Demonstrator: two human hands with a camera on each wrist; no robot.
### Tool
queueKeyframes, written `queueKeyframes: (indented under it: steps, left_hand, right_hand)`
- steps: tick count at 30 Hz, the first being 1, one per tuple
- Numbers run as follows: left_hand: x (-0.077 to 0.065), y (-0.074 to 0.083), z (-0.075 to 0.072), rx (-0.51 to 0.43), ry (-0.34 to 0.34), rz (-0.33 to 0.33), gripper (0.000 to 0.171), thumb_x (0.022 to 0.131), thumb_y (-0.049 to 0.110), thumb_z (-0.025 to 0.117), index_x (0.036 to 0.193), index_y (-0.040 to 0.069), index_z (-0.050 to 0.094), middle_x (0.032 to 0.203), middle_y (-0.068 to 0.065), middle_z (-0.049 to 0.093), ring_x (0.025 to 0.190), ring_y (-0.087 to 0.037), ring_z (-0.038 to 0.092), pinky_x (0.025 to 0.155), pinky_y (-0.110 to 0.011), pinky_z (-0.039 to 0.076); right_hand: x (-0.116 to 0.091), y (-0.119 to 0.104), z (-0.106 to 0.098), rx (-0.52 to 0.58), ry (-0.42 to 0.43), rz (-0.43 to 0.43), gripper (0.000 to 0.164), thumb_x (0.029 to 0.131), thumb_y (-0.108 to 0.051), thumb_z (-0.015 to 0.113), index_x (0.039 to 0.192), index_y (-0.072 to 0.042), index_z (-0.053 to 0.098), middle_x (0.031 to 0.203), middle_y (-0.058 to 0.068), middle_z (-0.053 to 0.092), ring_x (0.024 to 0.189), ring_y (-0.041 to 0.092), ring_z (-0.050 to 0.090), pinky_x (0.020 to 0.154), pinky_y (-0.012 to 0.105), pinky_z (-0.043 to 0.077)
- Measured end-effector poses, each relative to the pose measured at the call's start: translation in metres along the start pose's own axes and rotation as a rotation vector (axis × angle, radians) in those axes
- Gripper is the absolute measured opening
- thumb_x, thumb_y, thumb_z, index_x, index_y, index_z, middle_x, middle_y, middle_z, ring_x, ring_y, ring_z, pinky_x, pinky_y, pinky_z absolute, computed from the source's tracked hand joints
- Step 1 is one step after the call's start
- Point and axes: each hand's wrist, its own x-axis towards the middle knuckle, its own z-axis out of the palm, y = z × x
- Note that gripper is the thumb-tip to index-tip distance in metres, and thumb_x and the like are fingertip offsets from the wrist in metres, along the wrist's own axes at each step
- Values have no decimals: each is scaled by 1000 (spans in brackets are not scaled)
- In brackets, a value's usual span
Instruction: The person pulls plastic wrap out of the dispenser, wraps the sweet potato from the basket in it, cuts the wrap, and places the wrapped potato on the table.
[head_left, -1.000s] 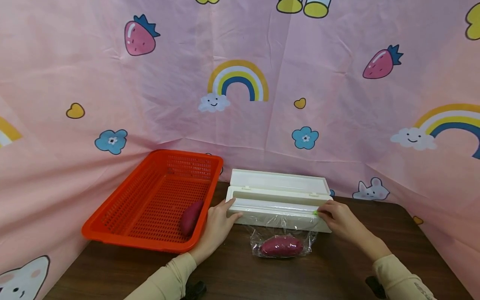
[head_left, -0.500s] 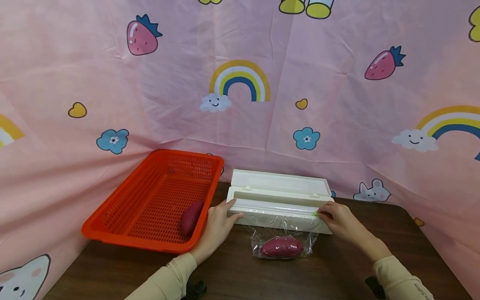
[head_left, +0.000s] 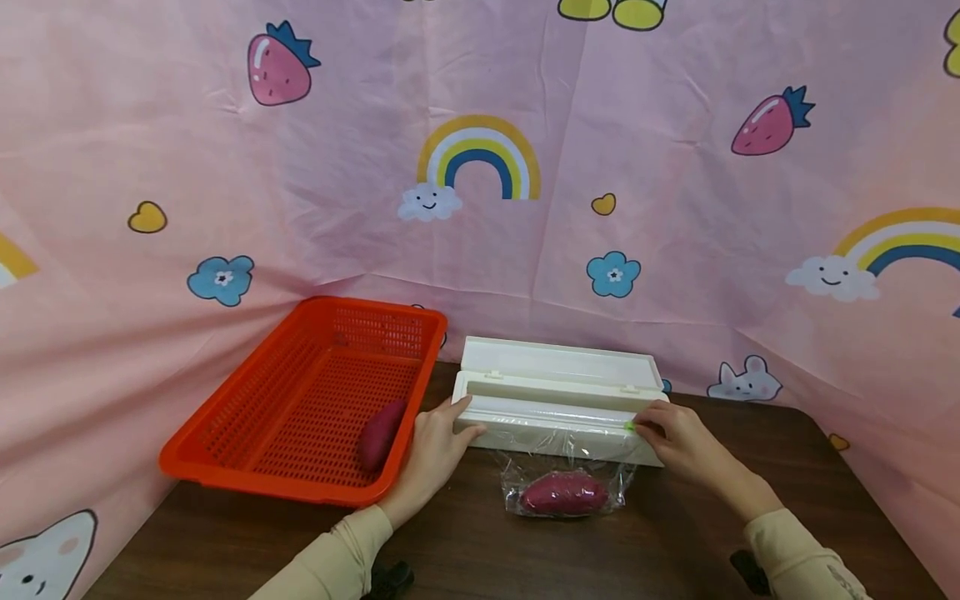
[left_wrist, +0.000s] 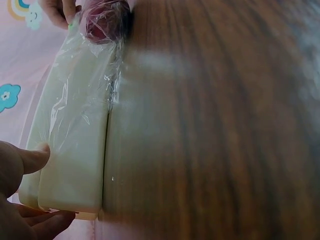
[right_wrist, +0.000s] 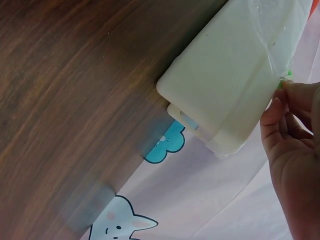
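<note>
A white plastic-wrap dispenser box (head_left: 558, 440) stands with its lid (head_left: 558, 359) raised at the back and a roll of wrap (head_left: 547, 410) inside. My left hand (head_left: 433, 446) grips its left end, thumb (left_wrist: 36, 158) on the front edge and fingers around the end. At the right end my right hand (head_left: 678, 435) pinches a small green slide cutter (head_left: 630, 426) on the box's front edge. Clear film runs down over the box front to a purple-red sweet potato (head_left: 564, 492), which lies wrapped in it on the table.
To the left stands an orange-red slotted basket (head_left: 300, 492) with another sweet potato (head_left: 379, 435) in it, its side right by my left wrist. A patterned pink cloth (head_left: 480, 250) hangs behind the dark wooden table (head_left: 570, 558).
The view shifts slightly. Both hands, the box and the sweet potatoes otherwise hold their places.
</note>
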Motion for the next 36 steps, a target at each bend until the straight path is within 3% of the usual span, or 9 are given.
queueKeyframes:
  steps: [7, 19, 28, 36]
  left_hand:
    - [0, 0, -1, 13, 11, 11, 52, 77, 28, 88, 120, 3, 75, 117, -21, 74, 95, -35, 75, 79, -44, 60]
    - [1, 1, -2, 2, -18, -14, 54, 78, 30, 88, 123, 5, 74, 123, -21, 72, 95, -34, 75, 81, -45, 60]
    - [1, 0, -1, 10, -4, 5, 53, 77, 31, 88, 121, 4, 74, 120, -20, 73, 91, -34, 76, 79, -44, 60]
    - [1, 1, -2, -1, -14, -3, 53, 78, 31, 87, 122, 4, 74, 120, -20, 73, 92, -34, 75, 79, -45, 60]
  right_hand:
    - [2, 0, 2, 0, 27, -61, 15, 83, 8, 75, 88, -6, 75, 87, 1, 70, 74, 1, 55, 58, 22, 48]
    - [4, 0, 2, -6, 9, -58, 15, 83, 8, 75, 89, -5, 75, 87, 3, 70, 75, 4, 56, 59, 23, 48]
    - [6, 3, 3, -1, 21, -121, 16, 82, 8, 76, 89, -6, 74, 87, 2, 69, 75, 4, 56, 60, 23, 49]
    - [7, 1, 5, 4, 22, -123, 15, 83, 8, 75, 89, -5, 75, 87, 2, 69, 75, 3, 56, 60, 24, 49]
